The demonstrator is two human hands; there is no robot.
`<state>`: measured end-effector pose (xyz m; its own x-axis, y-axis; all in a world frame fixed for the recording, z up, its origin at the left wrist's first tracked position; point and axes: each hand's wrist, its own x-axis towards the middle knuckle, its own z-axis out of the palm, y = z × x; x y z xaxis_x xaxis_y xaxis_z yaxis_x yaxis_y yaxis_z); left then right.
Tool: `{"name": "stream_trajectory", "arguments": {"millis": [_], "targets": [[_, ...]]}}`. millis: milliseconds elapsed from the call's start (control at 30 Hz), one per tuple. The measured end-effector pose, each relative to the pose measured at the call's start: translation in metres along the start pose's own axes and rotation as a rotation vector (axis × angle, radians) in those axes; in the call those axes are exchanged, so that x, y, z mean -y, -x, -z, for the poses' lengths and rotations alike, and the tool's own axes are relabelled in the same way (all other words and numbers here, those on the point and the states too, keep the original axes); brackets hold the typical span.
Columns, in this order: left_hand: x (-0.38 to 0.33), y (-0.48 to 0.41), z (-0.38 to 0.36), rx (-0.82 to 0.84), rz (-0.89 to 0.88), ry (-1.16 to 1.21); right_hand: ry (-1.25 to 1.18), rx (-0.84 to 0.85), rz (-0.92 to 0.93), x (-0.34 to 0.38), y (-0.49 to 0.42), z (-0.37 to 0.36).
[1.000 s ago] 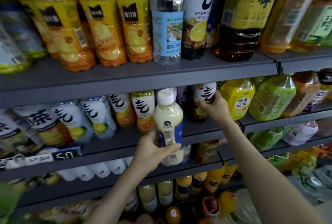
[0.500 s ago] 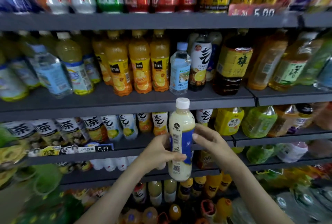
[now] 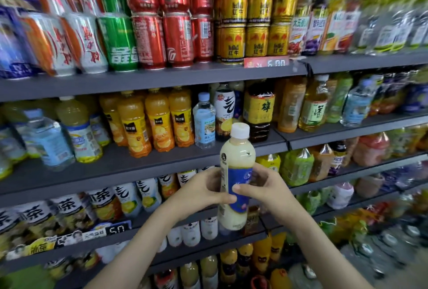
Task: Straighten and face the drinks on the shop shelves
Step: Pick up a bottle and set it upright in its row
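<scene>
Two bare forearms are seen rising from the lower edge of the view. The left hand (image 3: 201,192) is curled round the left side of a pale yellow bottle (image 3: 237,156), with the thumb laid across the front of its blue label (image 3: 240,176). The right hand (image 3: 266,188) is curled round the right side at the same height, with its thumb also pressed on the label, close to the left thumb. The bottle is thus gripped at its middle by both hands. It is held almost upright in front of the shelving, with its white cap (image 3: 240,130) above the hands and its base below them.

Behind the lower part of the bottle, a row of white-labelled bottles (image 3: 129,198) is carried on a shelf, and a price tag (image 3: 117,229) reading 5.0 is fixed to the front edge. On the next shelf up (image 3: 115,168), three orange juice bottles (image 3: 159,124) are stood side by side. A clear water bottle (image 3: 203,122) is placed just beside them on the right, and a dark tea bottle (image 3: 259,112) with a yellow label is placed further right. The white cap is seen in front of this row. On the top shelf, cans are stacked two high: green cans (image 3: 118,41), then red cans (image 3: 162,38), then gold cans (image 3: 254,38). A red price tag (image 3: 266,63) is fixed below the gold cans. The outer edges of the view are blurred
</scene>
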<state>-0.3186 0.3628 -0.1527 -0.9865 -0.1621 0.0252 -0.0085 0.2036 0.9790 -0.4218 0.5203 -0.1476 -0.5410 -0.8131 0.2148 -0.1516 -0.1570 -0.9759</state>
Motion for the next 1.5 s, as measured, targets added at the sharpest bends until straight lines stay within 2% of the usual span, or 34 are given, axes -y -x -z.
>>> {"name": "stream_trajectory", "arguments": {"millis": [200,300,500,700,833,967,1233,1400,1500], "targets": [[-0.001,-0.052,-0.015,-0.364,-0.018,-0.188,-0.076,-0.341,-0.002,-0.009,-0.010,0.049],[-0.006,-0.083,-0.028,-0.542,-0.053,-0.290,-0.065,-0.446,0.037,-0.012,-0.020,0.085],[-0.009,-0.181,-0.063,-0.785,-0.082,-0.377,0.011,-0.461,0.114,-0.013,-0.047,0.168],[-0.013,-0.271,-0.075,-1.017,-0.051,-0.382,-0.070,-0.483,0.138,-0.026,-0.075,0.223],[-0.016,-0.294,-0.068,-1.075,-0.079,-0.282,-0.068,-0.435,0.143,-0.033,-0.089,0.242],[-0.013,-0.296,-0.070,-1.131,-0.097,-0.292,-0.076,-0.427,0.159,-0.041,-0.098,0.246],[-0.006,-0.228,-0.101,-1.216,-0.205,-0.179,-0.171,-0.418,0.215,-0.046,-0.115,0.229],[0.001,-0.171,-0.093,-1.252,-0.179,-0.154,-0.041,-0.319,0.188,-0.043,-0.148,0.193],[-0.003,-0.144,-0.079,-1.299,-0.187,-0.138,0.127,-0.252,0.131,-0.040,-0.172,0.172]]}}
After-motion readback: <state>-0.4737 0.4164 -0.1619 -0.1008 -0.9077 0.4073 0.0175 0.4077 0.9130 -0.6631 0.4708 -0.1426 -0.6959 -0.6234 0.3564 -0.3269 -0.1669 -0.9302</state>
